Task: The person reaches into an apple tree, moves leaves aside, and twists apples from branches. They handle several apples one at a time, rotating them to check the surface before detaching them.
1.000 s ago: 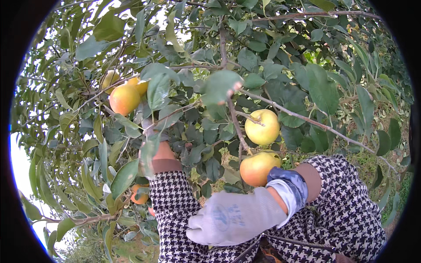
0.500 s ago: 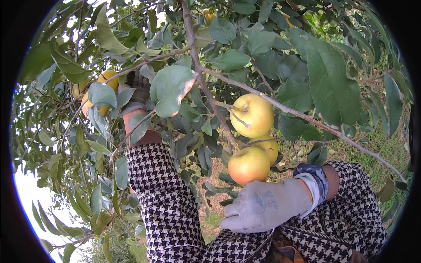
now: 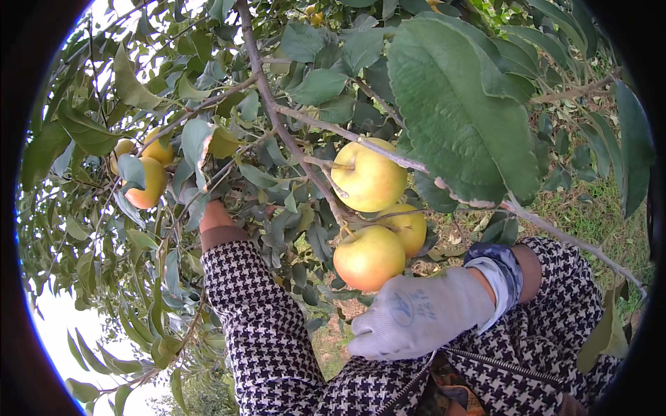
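My right hand (image 3: 424, 315), in a grey coated glove, is curled closed in front of my jacket. Its palm side faces away, so anything inside the fingers is hidden. Just above its knuckles hangs a yellow apple with a red blush (image 3: 369, 258), in a cluster with a larger yellow apple (image 3: 370, 175) and a partly covered apple (image 3: 404, 229). My left forearm (image 3: 257, 305), in a black-and-white houndstooth sleeve, reaches up into the foliage. Leaves cover the left hand beyond the bare wrist (image 3: 215, 216), hiding its fingers.
More yellow apples (image 3: 149, 184) hang at the left beyond my left wrist. A long branch (image 3: 485, 191) slants across to the right, and a big leaf (image 3: 461, 104) is close in front. A thicker branch (image 3: 267, 90) runs down from the top. Grass (image 3: 600, 236) shows below.
The view has shifted, so the apples and branches appear farther left. My left hand, partly visible before, is now behind leaves. My right hand stays closed in nearly the same place.
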Tool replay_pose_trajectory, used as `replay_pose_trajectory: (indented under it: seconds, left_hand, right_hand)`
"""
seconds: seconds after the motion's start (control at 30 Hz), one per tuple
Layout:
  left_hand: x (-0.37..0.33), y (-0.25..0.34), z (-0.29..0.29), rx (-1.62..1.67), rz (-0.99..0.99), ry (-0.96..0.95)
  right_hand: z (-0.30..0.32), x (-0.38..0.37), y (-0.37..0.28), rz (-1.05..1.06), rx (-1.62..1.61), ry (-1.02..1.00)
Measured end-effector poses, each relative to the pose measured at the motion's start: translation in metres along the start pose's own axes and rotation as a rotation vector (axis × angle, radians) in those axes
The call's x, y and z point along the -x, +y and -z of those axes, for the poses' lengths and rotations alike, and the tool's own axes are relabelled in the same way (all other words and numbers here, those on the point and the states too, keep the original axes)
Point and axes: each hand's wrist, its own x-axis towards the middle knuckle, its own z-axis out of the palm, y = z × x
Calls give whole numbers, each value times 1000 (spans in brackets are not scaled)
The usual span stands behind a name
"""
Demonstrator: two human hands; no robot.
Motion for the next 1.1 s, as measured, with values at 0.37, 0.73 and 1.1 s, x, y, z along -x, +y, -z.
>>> replay_pose_trajectory:
  seconds: [0.37, 0.73, 1.1]
  left_hand:
    - [5, 3, 22, 31, -58, 91]
    - [-11, 20, 62, 124, -118, 239]
    - [-39, 27, -16, 1, -196, 28]
  right_hand:
    - [-14, 23, 6, -131, 12, -19]
    - [6, 5, 24, -253, 95, -44]
    - [24, -21, 28, -207, 151, 53]
